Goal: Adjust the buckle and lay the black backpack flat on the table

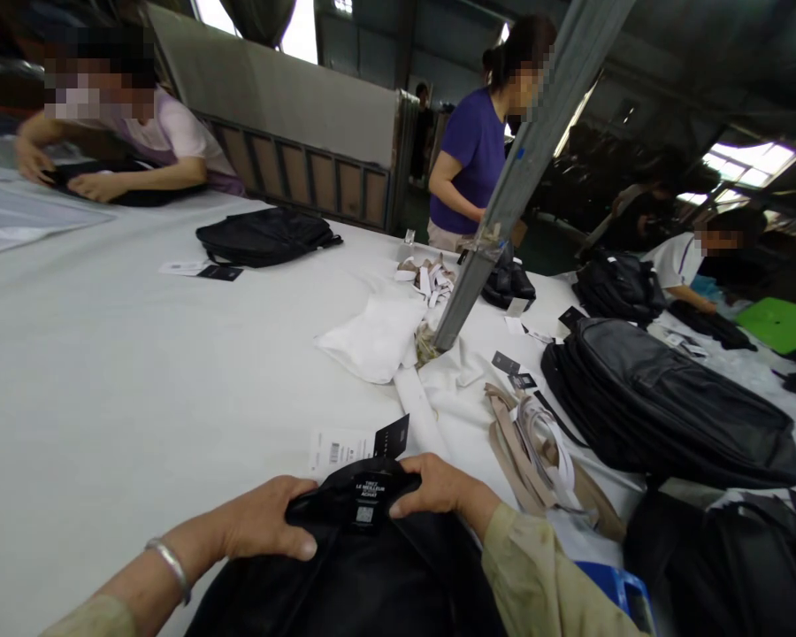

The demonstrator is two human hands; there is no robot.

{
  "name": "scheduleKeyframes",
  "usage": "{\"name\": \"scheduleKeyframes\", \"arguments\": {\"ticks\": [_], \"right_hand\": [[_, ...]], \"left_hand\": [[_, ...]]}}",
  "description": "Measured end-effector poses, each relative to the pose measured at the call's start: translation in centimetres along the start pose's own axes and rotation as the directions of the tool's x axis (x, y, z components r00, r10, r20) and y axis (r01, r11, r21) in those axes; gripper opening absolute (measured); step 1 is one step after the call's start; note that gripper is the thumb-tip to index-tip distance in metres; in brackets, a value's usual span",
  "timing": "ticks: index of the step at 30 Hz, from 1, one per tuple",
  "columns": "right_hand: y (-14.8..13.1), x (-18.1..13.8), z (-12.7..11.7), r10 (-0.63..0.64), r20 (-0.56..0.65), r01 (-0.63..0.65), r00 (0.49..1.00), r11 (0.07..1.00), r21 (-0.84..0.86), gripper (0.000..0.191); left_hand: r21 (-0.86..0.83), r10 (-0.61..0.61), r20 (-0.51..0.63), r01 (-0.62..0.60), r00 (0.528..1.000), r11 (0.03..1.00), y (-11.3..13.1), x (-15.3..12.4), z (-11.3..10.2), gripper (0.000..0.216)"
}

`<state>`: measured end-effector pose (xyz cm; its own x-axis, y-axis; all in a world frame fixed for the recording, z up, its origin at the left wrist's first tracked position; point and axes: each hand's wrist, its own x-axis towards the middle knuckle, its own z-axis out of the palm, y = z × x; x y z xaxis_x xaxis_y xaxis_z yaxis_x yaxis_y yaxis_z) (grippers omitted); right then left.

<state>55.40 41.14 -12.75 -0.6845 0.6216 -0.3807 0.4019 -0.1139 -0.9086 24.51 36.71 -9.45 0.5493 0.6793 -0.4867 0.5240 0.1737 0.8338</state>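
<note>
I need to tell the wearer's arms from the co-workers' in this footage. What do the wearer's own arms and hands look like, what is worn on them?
Both hands are bare, no gloves. The left hand has a plain silver bangle at the wrist, with a pale olive sleeve edge just visible lower down. The right hand comes out of a loose pale olive-khaki sleeve reaching the wrist.

Black backpack (358,566), white table (106,372), green sleeve (537,575).

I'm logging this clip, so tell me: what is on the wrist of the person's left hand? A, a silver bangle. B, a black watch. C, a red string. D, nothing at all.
A: a plain silver bangle circles the wrist just behind the left hand, which grips the top of the black bag opposite the right hand.
</note>
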Motion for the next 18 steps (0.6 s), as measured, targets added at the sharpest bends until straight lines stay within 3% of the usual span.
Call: {"name": "scheduleKeyframes", "arguments": {"ticks": [3, 7, 9, 11, 14, 18], "right_hand": [[-0.7, 0.3, -1.0, 0.145, 0.023, -0.136, 0.989, 0.964, -0.229, 0.046], [-0.8, 0.6, -2.0, 0.267, 0.039, -0.233, 0.963, 0.894, -0.383, 0.045], [-0.4, 1.0, -2.2, 0.279, 0.03, -0.247, 0.96, 0.89, -0.384, 0.045], [0.2, 1.3, -2.2, 0.279, 0.03, -0.25, 0.96, 0.898, -0.363, 0.044], [1.0, 1.6, -2.2, 0.236, 0.064, -0.204, 0.97, 0.925, -0.322, 0.043], [0.8, 1.8, -1.7, 0.074, 0.16, -0.031, 0.984, 0.965, -0.259, 0.052]], "left_hand": [[0.041, -0.093, 0.104, 0.089, 0.99, 0.995, 0.0, -0.1, -0.4, 0.04], [0.148, -0.218, 0.112, 0.201, 0.969, 0.968, -1.3, -0.8, -0.5, 0.028], [0.185, -0.167, 0.06, 0.154, 0.984, 0.971, -1.3, -0.8, -0.3, 0.032], [0.216, -0.018, -0.054, 0.029, 0.998, 0.976, -0.9, -0.3, 0.3, 0.052], [0.295, 0.14, -0.182, -0.081, 0.973, 0.952, 0.1, 1.0, 1.6, 0.077], [0.327, 0.054, -0.166, 0.003, 0.985, 0.945, 0.9, 2.7, 2.5, 0.059]]}}
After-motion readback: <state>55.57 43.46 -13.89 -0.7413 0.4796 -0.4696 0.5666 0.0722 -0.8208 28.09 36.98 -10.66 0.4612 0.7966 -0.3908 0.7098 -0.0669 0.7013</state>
